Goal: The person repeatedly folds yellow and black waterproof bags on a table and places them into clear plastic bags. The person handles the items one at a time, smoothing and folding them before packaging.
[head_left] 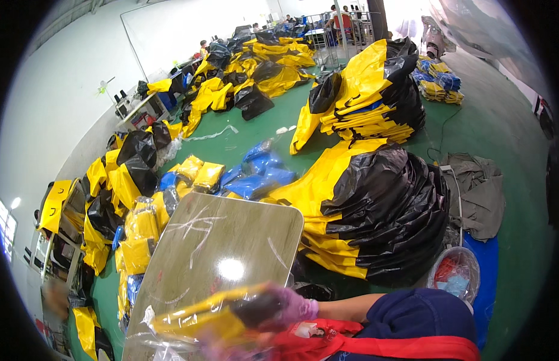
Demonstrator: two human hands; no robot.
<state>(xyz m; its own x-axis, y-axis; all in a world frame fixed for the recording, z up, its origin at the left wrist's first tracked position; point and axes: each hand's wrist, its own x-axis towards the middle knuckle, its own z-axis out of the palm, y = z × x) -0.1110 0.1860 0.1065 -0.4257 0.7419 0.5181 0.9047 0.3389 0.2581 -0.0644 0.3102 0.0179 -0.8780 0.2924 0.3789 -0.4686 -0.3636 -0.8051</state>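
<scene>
Over the near part of a wood-patterned table (pixel 237 253) I hold a folded yellow-and-black plastic sheet (pixel 210 313), partly covered by shiny transparent film. My right hand (pixel 294 305), in a thin pinkish-purple glove, is closed on the sheet's black end. Below it my left hand (pixel 234 348), gloved alike, is smeared by motion at the lower edge. It is close under the sheet, but its fingers cannot be made out. Crumpled transparent plastic film (pixel 168 350) lies at the table's near left.
Big yellow-and-black sheet stacks (pixel 388 210) stand right of the table. Yellow packets (pixel 141 231) and blue packets (pixel 261 171) lie beyond and left. A bin (pixel 457 274) with scraps is at the right. Sheet heaps (pixel 249 66) and several people are farther back.
</scene>
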